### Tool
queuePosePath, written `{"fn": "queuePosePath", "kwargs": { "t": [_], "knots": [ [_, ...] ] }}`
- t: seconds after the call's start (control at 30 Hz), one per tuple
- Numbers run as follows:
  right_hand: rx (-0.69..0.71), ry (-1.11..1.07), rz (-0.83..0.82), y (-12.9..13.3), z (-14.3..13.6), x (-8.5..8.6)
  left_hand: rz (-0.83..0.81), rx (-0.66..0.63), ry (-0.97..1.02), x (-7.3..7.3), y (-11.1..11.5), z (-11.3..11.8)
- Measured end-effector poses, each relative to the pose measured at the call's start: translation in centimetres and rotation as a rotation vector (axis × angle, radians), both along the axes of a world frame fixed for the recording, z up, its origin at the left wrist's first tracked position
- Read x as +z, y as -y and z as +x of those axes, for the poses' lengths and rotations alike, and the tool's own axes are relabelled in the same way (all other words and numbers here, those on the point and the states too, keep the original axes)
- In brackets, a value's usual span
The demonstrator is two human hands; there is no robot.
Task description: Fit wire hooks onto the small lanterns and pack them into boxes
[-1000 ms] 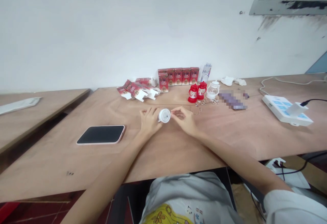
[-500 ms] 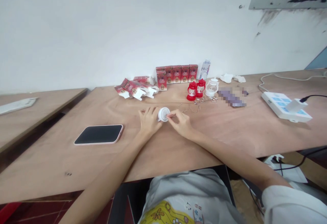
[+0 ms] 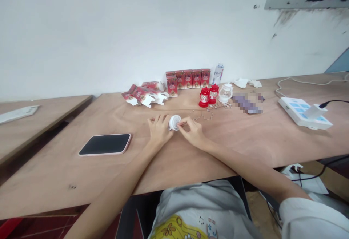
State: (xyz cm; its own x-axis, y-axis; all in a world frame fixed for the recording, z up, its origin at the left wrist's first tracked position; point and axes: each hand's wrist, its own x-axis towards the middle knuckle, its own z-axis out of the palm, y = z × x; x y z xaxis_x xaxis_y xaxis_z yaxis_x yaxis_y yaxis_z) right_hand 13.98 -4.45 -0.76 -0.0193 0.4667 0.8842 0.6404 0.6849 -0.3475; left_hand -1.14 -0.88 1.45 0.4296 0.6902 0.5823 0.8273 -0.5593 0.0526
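A small white lantern (image 3: 174,122) lies on the wooden table, its round base facing me. My left hand (image 3: 160,128) grips it from the left, fingers bent along its side. At the base's right edge, my right hand (image 3: 191,131) has thumb and forefinger pinched together; whatever is between the fingertips is too small to make out. Beyond my right hand lie thin metal pieces (image 3: 207,116) like wire or chain. Two red lanterns (image 3: 204,98) and another white lantern (image 3: 225,94) stand upright behind them.
Red printed boxes (image 3: 188,79) stand by the wall, with flattened boxes (image 3: 144,94) to their left. A bottle (image 3: 218,74) is beside them. A phone (image 3: 105,144) lies left of my arm. On the right are a power strip (image 3: 304,113) and cables.
Both hands stay on the white lantern in nearly the same pose. My right fingertips have shifted very slightly at its base; the view has moved a little.
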Motion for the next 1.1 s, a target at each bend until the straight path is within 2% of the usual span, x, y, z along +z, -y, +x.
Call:
{"fn": "queuePosePath", "kwargs": {
  "t": [0.17, 0.4, 0.53, 0.6, 0.67, 0.73, 0.8, 0.87, 0.97, 1.1],
  "knots": [
    [0.014, 0.009, 0.027, 0.4, -0.1, 0.0, -0.020, 0.035, -0.004, 0.2, 0.1, 0.1],
    [0.119, 0.139, -0.058, 1.6, -1.1, -0.3, -0.065, 0.161, 0.027, 0.5, 0.0, -0.4],
    [0.164, 0.218, -0.109, 1.4, -0.8, 0.2, -0.043, 0.117, 0.196, 0.1, -0.4, -0.5],
    [0.058, 0.210, -0.135, 0.8, -0.1, 0.4, -0.033, 0.051, 0.401, -0.2, -0.9, -0.6],
    [-0.145, 0.223, -0.204, -0.1, 0.7, 0.4, -0.036, -0.005, 0.628, -0.1, -1.4, -0.6],
    [-0.351, 0.342, -0.343, -1.1, 1.6, 0.3, -0.062, -0.030, 0.840, 0.2, -2.0, -0.7],
    [-0.482, 0.525, -0.502, -2.0, 2.5, 0.1, -0.160, -0.057, 1.050, 0.7, -2.4, -0.9],
    [-0.520, 0.651, -0.597, -2.6, 3.0, 0.1, -0.334, -0.084, 1.259, 1.2, -2.8, -1.1],
    [-0.458, 0.734, -0.594, -2.7, 3.3, 0.4, -0.630, -0.088, 1.516, 1.5, -3.4, -1.6],
    [-0.390, 0.796, -0.573, -2.1, 3.2, 1.0, -0.949, 0.024, 1.726, 1.3, -4.3, -2.3]
  ]
}}
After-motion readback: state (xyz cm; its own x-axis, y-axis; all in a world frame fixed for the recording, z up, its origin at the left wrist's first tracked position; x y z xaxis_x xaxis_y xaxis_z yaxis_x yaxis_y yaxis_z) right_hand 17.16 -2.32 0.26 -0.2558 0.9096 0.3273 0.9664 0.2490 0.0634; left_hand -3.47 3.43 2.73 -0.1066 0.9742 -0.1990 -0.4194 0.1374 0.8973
